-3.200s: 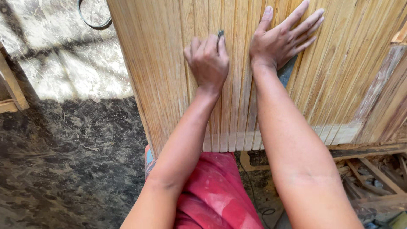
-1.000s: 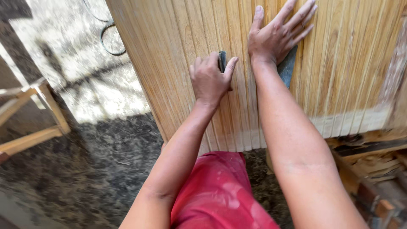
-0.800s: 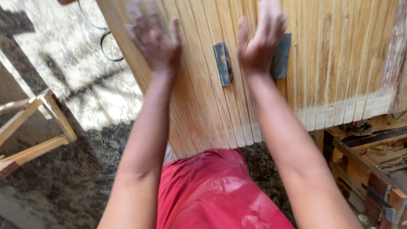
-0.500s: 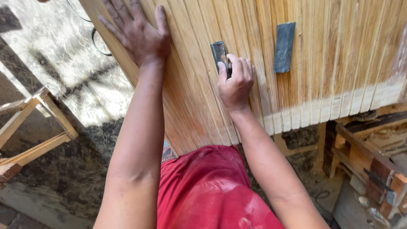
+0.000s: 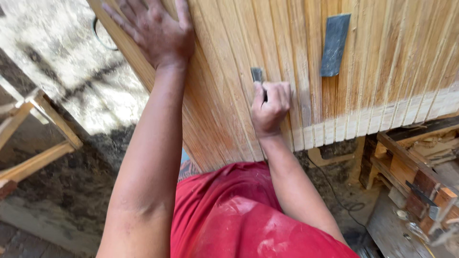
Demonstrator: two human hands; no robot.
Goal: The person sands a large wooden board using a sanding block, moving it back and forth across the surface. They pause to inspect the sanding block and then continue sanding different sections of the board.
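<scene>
Two hands are seen on a grooved wooden panel (image 5: 382, 71). The fingers of the right hand (image 5: 270, 106) are curled shut around a small dark scraper blade (image 5: 257, 75), of which only the upper end is seen above the thumb; the blade is pressed against the panel's slats near the lower edge. The left hand (image 5: 155, 29) is laid flat with fingers spread wide on the panel's upper left part, nothing being gripped. A second dark flat piece (image 5: 334, 45), larger and rectangular, is seen lying on the panel, up and to the right of the right hand and apart from it. A pale unfinished band is noted along the panel's lower edge. Red clothing (image 5: 239, 215) is seen below the arms. A wooden frame (image 5: 38, 138) is seen at the left on a stone floor (image 5: 52, 71), and stacked timber offcuts (image 5: 411, 162) at the right.
</scene>
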